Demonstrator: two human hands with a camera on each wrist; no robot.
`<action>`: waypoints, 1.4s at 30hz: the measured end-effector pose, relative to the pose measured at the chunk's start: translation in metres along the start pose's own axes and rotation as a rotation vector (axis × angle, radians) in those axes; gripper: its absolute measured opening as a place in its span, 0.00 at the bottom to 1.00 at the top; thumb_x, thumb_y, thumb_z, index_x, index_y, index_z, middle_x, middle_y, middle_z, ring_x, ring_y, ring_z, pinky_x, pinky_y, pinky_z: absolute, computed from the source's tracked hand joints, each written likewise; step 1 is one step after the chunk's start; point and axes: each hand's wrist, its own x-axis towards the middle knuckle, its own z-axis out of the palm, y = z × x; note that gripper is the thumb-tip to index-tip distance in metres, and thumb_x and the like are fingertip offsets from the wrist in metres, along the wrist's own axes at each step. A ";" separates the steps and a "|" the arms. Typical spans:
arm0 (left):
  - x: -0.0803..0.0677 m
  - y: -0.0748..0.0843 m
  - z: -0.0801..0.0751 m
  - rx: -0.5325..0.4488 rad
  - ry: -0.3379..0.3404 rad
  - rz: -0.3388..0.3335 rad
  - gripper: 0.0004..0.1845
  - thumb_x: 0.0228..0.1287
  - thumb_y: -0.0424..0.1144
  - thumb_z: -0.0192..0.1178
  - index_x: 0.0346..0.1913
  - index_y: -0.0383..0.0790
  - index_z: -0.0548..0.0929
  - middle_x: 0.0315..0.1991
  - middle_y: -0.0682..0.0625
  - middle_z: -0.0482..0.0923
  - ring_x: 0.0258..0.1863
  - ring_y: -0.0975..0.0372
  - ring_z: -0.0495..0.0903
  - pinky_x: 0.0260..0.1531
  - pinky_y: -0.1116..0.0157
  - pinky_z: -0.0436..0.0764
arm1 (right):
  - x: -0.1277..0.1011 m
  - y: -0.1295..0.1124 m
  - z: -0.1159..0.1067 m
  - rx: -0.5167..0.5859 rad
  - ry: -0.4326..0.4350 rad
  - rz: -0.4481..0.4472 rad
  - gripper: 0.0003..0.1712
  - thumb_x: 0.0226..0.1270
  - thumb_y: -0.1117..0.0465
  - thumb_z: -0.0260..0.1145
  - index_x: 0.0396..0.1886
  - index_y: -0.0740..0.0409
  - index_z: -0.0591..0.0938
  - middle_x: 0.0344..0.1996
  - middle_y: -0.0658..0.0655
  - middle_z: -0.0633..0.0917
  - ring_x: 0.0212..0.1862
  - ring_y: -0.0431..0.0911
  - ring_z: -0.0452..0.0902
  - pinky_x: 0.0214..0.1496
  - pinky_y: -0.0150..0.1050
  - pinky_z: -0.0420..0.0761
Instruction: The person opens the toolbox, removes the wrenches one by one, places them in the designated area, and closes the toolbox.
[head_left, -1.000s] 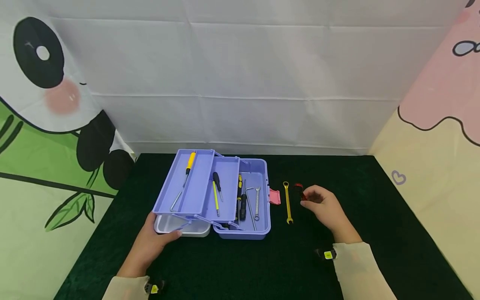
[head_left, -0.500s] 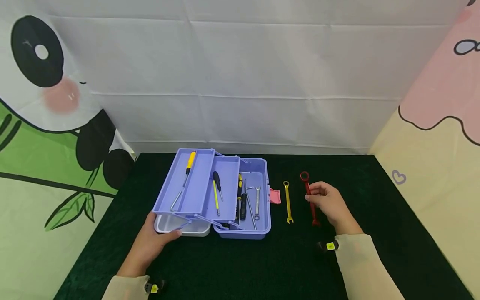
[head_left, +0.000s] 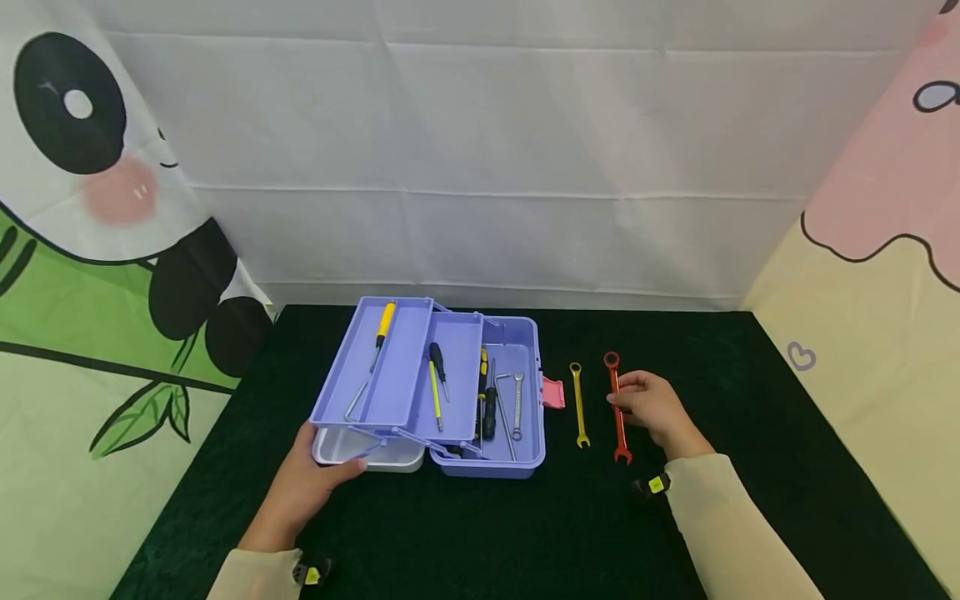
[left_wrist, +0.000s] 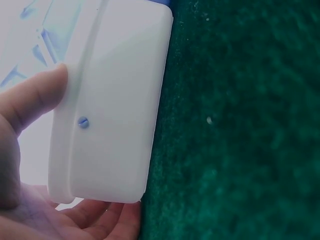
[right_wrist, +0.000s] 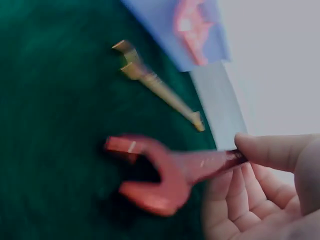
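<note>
A purple toolbox [head_left: 517,467] stands open on the dark green cloth, its two trays [head_left: 390,367] swung out to the left and several tools inside. My left hand [head_left: 311,483] grips the white lid [head_left: 367,454] at the box's front left; the left wrist view shows its thumb [left_wrist: 35,95] on the lid [left_wrist: 115,100]. My right hand [head_left: 648,408] pinches the shaft of a red wrench [head_left: 617,408] right of the box, held lengthwise just over the cloth. In the right wrist view its open jaw end [right_wrist: 150,180] points at the camera.
A yellow wrench [head_left: 578,404] lies on the cloth between the box and the red wrench, and it also shows in the right wrist view [right_wrist: 155,85]. A pink latch [head_left: 553,392] sticks out of the box's right side. Fabric walls close in the back and sides.
My right hand picked up the red wrench, turned it lengthwise and lowered it beside the yellow wrench. The left hand stayed on the lid.
</note>
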 end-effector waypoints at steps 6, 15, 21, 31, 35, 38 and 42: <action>0.001 -0.001 0.001 -0.012 0.001 0.017 0.65 0.59 0.51 0.77 0.84 0.50 0.36 0.80 0.36 0.50 0.71 0.39 0.62 0.70 0.35 0.60 | 0.009 -0.001 0.002 -0.105 -0.014 0.042 0.18 0.72 0.65 0.68 0.57 0.66 0.76 0.49 0.64 0.81 0.48 0.53 0.82 0.50 0.49 0.87; 0.002 -0.004 0.000 -0.023 -0.006 0.007 0.67 0.57 0.52 0.78 0.84 0.51 0.35 0.81 0.37 0.48 0.73 0.40 0.60 0.70 0.34 0.59 | 0.020 -0.013 0.001 -0.225 -0.015 0.127 0.14 0.70 0.68 0.69 0.51 0.66 0.76 0.48 0.66 0.79 0.46 0.55 0.83 0.44 0.46 0.88; 0.002 -0.002 0.000 -0.023 -0.007 0.009 0.67 0.57 0.52 0.77 0.84 0.51 0.35 0.81 0.37 0.49 0.73 0.39 0.61 0.69 0.35 0.60 | 0.024 -0.016 0.000 -0.275 -0.025 0.159 0.11 0.74 0.65 0.67 0.47 0.64 0.75 0.40 0.64 0.80 0.35 0.51 0.81 0.37 0.40 0.87; 0.000 0.000 0.000 -0.008 -0.004 -0.003 0.66 0.58 0.52 0.77 0.84 0.50 0.36 0.81 0.36 0.49 0.72 0.39 0.61 0.69 0.35 0.60 | 0.026 -0.019 0.006 -0.364 -0.023 0.146 0.12 0.74 0.66 0.66 0.48 0.64 0.71 0.39 0.65 0.78 0.30 0.50 0.82 0.33 0.40 0.87; 0.001 0.000 -0.001 -0.007 -0.006 -0.002 0.67 0.58 0.53 0.77 0.84 0.49 0.35 0.80 0.36 0.49 0.71 0.39 0.62 0.69 0.34 0.61 | 0.025 -0.021 0.008 -0.427 -0.016 0.138 0.17 0.74 0.66 0.66 0.54 0.65 0.71 0.40 0.66 0.78 0.32 0.51 0.83 0.33 0.40 0.87; 0.001 -0.001 -0.001 -0.008 -0.008 -0.001 0.68 0.57 0.55 0.77 0.84 0.49 0.34 0.81 0.36 0.48 0.71 0.39 0.62 0.69 0.34 0.61 | 0.023 -0.023 0.010 -0.474 -0.019 0.134 0.22 0.74 0.65 0.66 0.60 0.67 0.69 0.42 0.67 0.78 0.34 0.52 0.83 0.32 0.39 0.87; 0.001 -0.001 -0.001 -0.010 -0.007 -0.003 0.68 0.56 0.55 0.77 0.84 0.49 0.34 0.81 0.36 0.48 0.72 0.39 0.61 0.69 0.34 0.60 | 0.022 -0.024 0.014 -0.545 -0.018 0.129 0.28 0.75 0.65 0.65 0.67 0.69 0.66 0.45 0.69 0.78 0.32 0.52 0.83 0.30 0.38 0.86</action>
